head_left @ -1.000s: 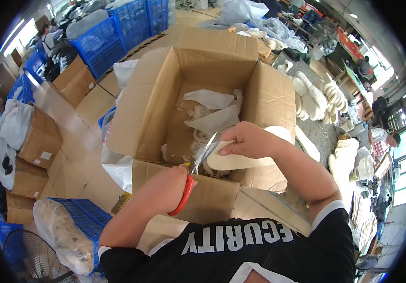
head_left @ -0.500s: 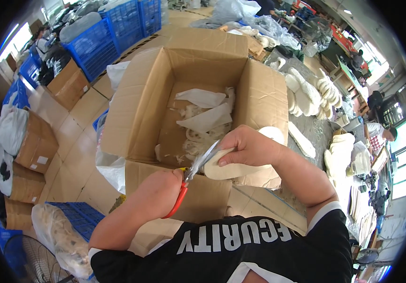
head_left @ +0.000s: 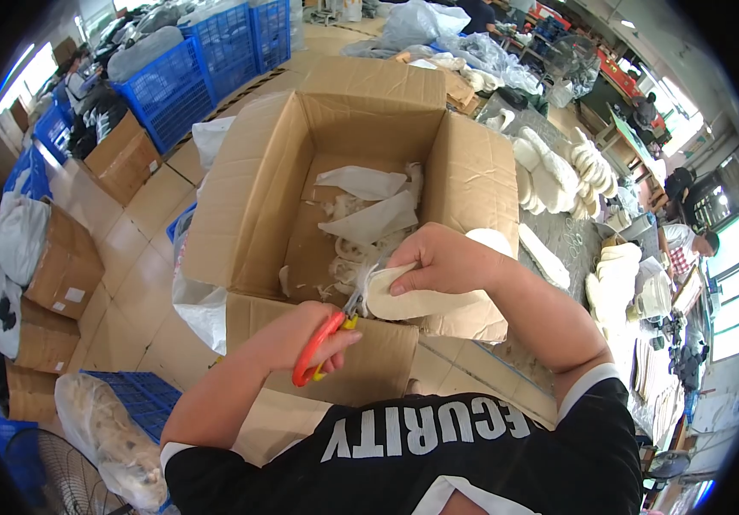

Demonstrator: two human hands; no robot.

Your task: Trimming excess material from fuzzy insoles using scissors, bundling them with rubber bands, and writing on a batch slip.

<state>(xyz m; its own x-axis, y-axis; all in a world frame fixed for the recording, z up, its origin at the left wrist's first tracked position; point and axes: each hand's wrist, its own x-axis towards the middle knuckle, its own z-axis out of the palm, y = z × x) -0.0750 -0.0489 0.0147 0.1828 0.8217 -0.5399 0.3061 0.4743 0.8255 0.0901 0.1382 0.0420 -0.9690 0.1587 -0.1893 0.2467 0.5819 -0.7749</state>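
Observation:
My left hand [head_left: 294, 331] is closed round a pair of scissors [head_left: 318, 345] with red and yellow handles. Their blades point away from me and meet the near edge of a cream insole [head_left: 429, 305]. My right hand [head_left: 448, 260] pinches that flat, rounded insole between thumb and fingers, over the right near edge of an open cardboard box [head_left: 476, 167]. Inside the box lie white sheet pieces [head_left: 378, 216] and curled cream trimmings [head_left: 348, 249]. Part of the blades is hard to tell from the pale scraps behind them.
To the right, a grey table [head_left: 571, 245] carries stacks of cream insoles [head_left: 549, 172] and a single loose one [head_left: 543, 255]. Blue plastic crates [head_left: 163, 90] and cartons [head_left: 65, 257] stand on the left. A fan [head_left: 56, 472] is at the lower left. Other people work farther off.
My left hand has turned and its fingers have loosened, showing more of the red and yellow handles. The scissor blades sit lower along the insole's edge. My right hand keeps its pinch.

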